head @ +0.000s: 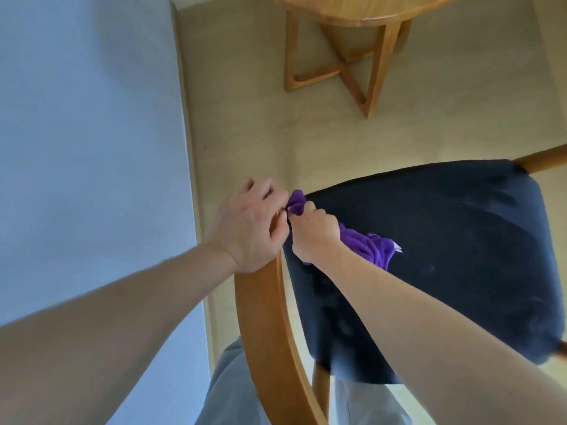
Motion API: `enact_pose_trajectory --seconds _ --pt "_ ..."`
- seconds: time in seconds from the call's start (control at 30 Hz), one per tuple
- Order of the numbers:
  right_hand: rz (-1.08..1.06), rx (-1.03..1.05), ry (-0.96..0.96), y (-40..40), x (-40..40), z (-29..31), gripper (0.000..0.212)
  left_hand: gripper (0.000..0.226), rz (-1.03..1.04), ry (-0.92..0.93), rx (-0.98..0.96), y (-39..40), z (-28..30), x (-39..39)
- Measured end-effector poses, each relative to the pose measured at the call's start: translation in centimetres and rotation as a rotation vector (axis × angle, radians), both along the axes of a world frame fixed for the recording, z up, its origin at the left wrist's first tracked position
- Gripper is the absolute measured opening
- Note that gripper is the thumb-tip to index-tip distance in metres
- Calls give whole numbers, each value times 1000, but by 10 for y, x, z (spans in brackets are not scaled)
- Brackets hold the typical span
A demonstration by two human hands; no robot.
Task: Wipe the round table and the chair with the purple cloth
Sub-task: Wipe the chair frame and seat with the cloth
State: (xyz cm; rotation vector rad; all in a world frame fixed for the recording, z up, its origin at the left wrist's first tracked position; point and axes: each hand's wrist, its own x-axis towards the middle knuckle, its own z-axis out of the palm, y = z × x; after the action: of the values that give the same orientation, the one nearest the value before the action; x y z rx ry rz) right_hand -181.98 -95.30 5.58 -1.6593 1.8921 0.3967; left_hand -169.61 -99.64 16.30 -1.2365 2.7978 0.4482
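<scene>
My left hand (250,223) grips the wooden chair back (267,317), right hand (311,233) clutches purple cloth (368,245) on dark seat cushion (445,240), round table (362,9) well beyond.

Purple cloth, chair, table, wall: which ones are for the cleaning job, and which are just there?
For the job:
purple cloth, gripped by the right hand
chair, its wooden back held by the left hand
round table

Just there:
wall
floor
</scene>
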Motion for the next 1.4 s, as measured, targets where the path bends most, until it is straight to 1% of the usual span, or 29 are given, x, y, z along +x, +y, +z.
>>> enact_pose_trajectory --seconds 0.07,0.13,0.2,0.3,0.37,0.43,0.53,0.6,0.67,0.73,0.83,0.9,0.97,1.0,1.03,1.1,1.17,1.2,1.27,1.4 --pt "109 1 -40 28 2 0 65 29 49 -40 -43 6 1 0" --pt "230 13 -55 59 4 1 75 32 195 -43 -70 17 0 0" --pt "365 37 -62 86 4 3 70 37 370 -26 -73 34 -2 -5" --pt "507 100 -96 108 -3 9 58 60 569 -84 -51 73 -3 -17" --pt "499 113 -124 104 -10 14 48 79 636 -140 -32 109 1 -21" --pt "425 19 -130 84 -14 15 49 87 652 -169 8 143 6 -18" --pt "342 -168 -122 45 -8 5 48 82 657 -180 64 191 6 -8" --pt "348 -189 -65 29 1 -7 46 76 683 -189 50 216 3 -4" --pt "360 -154 20 30 10 -16 46 75 723 -168 56 229 0 -2" --pt "428 -123 55 58 17 -18 44 74 737 -121 69 231 -3 0" --pt "624 -63 10 127 13 -5 42 74 749 -59 119 232 -2 -1" --pt "678 10 -31 164 4 4 47 80 762 -70 129 231 -3 0" --pt "680 102 -69 171 -3 9 56 82 750 -97 91 230 -3 -1" --pt "674 116 -81 164 -4 11 53 80 742 -110 65 231 -4 -2" --pt "643 85 -97 153 -5 10 48 78 739 -116 38 235 -5 -2" --pt "512 -80 -108 125 -6 6 43 74 761 -129 -14 252 -8 -3" --pt "385 -186 -69 107 -5 -4 49 74 783 -123 -42 284 -12 -8" --pt "369 -186 -38 108 -5 -11 54 74 778 -114 -41 301 -15 -10" --pt "426 -153 -2 127 -1 -20 57 72 776 -105 -30 325 -19 -12" --pt "676 -66 -33 208 -7 -16 49 71 798 -69 -9 330 -19 -14"
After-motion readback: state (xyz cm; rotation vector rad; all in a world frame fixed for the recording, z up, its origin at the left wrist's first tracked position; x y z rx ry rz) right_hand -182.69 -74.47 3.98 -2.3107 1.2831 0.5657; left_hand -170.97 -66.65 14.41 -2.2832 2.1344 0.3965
